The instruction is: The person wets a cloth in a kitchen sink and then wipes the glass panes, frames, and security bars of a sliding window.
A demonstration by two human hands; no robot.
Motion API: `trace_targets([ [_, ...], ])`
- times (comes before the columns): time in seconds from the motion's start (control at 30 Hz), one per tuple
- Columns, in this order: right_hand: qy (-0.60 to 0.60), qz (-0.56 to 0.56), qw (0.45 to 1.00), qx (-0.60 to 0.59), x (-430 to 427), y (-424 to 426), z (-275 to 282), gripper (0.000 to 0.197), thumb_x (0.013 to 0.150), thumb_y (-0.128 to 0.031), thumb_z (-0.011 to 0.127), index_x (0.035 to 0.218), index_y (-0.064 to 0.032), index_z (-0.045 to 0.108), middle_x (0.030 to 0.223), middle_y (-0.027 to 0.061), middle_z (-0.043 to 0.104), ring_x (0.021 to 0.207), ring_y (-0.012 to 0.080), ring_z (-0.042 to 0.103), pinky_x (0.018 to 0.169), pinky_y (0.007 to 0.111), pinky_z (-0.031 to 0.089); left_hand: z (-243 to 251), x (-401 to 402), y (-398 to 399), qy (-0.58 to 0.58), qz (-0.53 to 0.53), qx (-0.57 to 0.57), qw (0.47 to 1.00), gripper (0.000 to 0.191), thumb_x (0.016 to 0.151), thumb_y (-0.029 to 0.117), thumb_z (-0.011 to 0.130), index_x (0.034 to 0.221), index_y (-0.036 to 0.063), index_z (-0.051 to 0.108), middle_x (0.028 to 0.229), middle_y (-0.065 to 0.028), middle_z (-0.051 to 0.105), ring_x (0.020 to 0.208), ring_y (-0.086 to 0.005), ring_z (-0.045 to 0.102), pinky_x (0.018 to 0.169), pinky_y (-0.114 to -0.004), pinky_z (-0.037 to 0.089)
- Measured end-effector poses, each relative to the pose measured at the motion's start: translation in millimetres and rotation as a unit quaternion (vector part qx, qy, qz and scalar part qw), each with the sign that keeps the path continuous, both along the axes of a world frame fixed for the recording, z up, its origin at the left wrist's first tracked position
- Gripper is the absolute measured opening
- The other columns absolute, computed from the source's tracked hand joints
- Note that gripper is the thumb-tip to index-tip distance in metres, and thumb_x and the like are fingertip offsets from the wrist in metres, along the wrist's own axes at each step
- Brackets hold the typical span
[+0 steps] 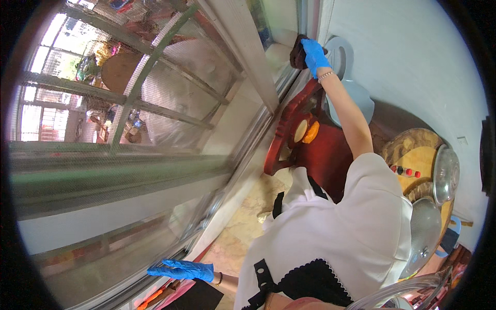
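My right hand, in a blue glove, grips a dark brown cloth beside the upper end of the window track. My left hand, also gloved in blue, is at the lower left by the window frame, fingers stretched out and holding nothing; whether it touches the frame is not clear. Between the hands runs the sliding window, with a mesh screen and bars behind it. Below my right hand stands a red wooden chair with an orange item on it.
A light blue plastic item stands by the wall behind the chair. To the right, a round wooden table holds small red-capped bottles and domed covers. A black flat item lies near my left hand.
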State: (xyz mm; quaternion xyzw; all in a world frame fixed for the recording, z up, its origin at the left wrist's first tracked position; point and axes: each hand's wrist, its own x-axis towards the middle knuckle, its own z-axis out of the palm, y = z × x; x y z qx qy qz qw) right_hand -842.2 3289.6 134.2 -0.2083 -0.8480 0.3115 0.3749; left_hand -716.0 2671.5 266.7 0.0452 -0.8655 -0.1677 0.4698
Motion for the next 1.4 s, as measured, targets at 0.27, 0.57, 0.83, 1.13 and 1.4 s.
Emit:
trace_targets([
  [0.27,0.302,-0.062,0.887,-0.343,-7,21,59,0.033,0.085,-0.021,0.045,0.108,0.0007,0.053,0.098,0.009,0.058,0.081,0.0181,0.053,0.077,0.031,0.043,-10,-13,-15,0.067,-0.028,0.099,0.992,0.058,0.092,0.03,0.04,0.135,-0.0009,0.017,0.142,-0.0174,0.015,0.13,-0.0257,0.02,0.105,-0.036,0.02],
  [0.57,0.151,-0.15,0.967,-0.14,-26,109,25,0.033,0.085,-0.026,0.046,0.1,0.0013,0.057,0.098,0.0215,0.058,0.09,0.035,0.055,0.079,0.037,0.043,-16,-36,-29,0.112,0.225,-0.093,0.963,0.054,0.089,0.022,0.046,0.129,-0.0086,0.026,0.135,-0.0251,0.027,0.124,-0.0375,0.026,0.103,-0.044,0.021],
  [0.83,0.104,-0.149,0.981,-0.062,-19,28,44,0.034,0.083,-0.025,0.048,0.099,0.0046,0.054,0.099,0.0228,0.057,0.094,0.037,0.052,0.083,0.039,0.042,-37,-53,-61,0.189,0.308,-0.185,0.914,0.052,0.088,0.019,0.046,0.127,-0.0104,0.029,0.131,-0.0254,0.032,0.122,-0.0365,0.03,0.102,-0.045,0.022],
  [1.13,0.212,-0.066,0.971,-0.087,7,-121,36,0.037,0.078,-0.012,0.05,0.114,-0.0021,0.05,0.104,0.0242,0.053,0.101,0.038,0.047,0.093,0.041,0.033,-33,-50,-43,0.196,0.19,-0.133,0.953,0.05,0.088,0.021,0.046,0.126,-0.0098,0.032,0.129,-0.0239,0.035,0.119,-0.035,0.033,0.1,-0.044,0.024],
  [1.4,0.176,0.079,0.953,-0.233,26,-239,21,0.049,0.069,-0.004,0.054,0.117,-0.0107,0.049,0.108,0.0212,0.052,0.103,0.0385,0.046,0.097,0.041,0.031,-26,-36,-32,0.185,0.115,-0.105,0.97,0.049,0.088,0.022,0.047,0.124,-0.0094,0.034,0.127,-0.0227,0.037,0.116,-0.0337,0.036,0.098,-0.043,0.027],
])
